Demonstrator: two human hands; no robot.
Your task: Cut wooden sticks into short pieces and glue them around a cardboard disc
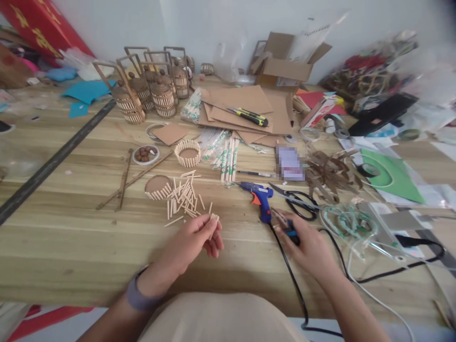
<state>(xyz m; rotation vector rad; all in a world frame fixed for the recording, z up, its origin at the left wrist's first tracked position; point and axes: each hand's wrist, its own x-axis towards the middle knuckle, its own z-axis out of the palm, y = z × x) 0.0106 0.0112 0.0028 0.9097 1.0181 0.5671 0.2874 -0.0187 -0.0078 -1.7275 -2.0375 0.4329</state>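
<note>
My left hand is closed around a few short wooden sticks, their ends showing above the fingers. In my right hand is a pair of pliers with blue-and-black handles, jaws pointing up and left. A blue hot glue gun lies between the hands, just beyond the pliers. Past my left hand is a loose pile of short sticks. Beside the pile sits a brown round base partly edged with upright sticks. A fuller stick ring stands behind it.
Black scissors lie right of the glue gun. Wrapped chopsticks and cardboard sheets with a utility knife are farther back. Several lidded stick baskets stand at back left. The glue gun's black cord crosses the front.
</note>
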